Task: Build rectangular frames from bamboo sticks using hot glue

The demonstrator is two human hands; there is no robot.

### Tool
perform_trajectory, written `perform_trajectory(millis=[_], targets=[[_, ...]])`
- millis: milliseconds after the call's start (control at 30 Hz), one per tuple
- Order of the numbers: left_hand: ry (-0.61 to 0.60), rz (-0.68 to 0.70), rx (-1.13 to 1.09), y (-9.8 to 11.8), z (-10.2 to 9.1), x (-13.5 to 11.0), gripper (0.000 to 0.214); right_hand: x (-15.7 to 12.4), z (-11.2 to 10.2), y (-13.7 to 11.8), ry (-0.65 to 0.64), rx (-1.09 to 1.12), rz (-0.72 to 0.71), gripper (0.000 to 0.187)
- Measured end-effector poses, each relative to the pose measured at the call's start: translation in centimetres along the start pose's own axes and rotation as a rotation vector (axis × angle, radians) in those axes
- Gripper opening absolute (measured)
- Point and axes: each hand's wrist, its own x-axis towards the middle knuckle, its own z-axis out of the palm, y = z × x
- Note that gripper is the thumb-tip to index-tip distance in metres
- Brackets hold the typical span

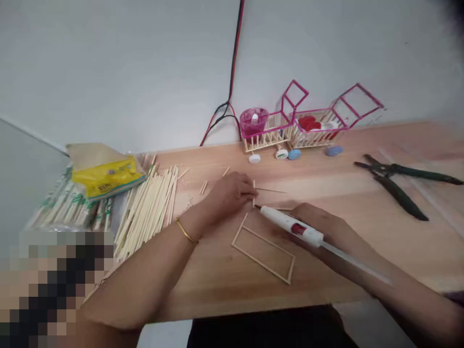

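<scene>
My left hand (pixel 228 194) pinches a short wooden stick (pixel 253 192) upright on the wooden table (pixel 362 232). My right hand (pixel 322 229) grips a white glue gun (pixel 290 224) with a red mark, its tip touching the base of that stick. Just in front of both hands lies a rectangular frame of thin sticks (pixel 264 249), flat on the table. A thin loose stick (pixel 270 190) lies just behind the upright one. A gold bangle (pixel 185 232) circles my left wrist.
A pile of loose sticks (pixel 152 208) and bagged sticks under a yellow packet (pixel 103 171) lie at the left. Pink-and-wood stick models (pixel 308 121) with bottle caps stand at the back wall. Dark pliers (pixel 395 181) rest at the right. A red-black cable (pixel 234 67) hangs down the wall.
</scene>
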Motion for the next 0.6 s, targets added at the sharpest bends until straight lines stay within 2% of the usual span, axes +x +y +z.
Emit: perform_trajectory(millis=[233, 433, 600], targets=[[0.001, -0.015, -0.007, 0.15, -0.14, 0.0, 0.015, -0.21, -0.55, -0.63, 0.041, 0.13, 0.066, 0.026], [0.023, -0.013, -0.018, 0.2, -0.11, -0.03, 0.014, -0.5, -0.88, -0.38, 0.104, 0.04, 0.113, 0.031], [0.016, -0.016, -0.019, 0.21, -0.14, 0.01, 0.014, -0.63, -0.62, -0.15, 0.025, 0.101, 0.088, 0.026]])
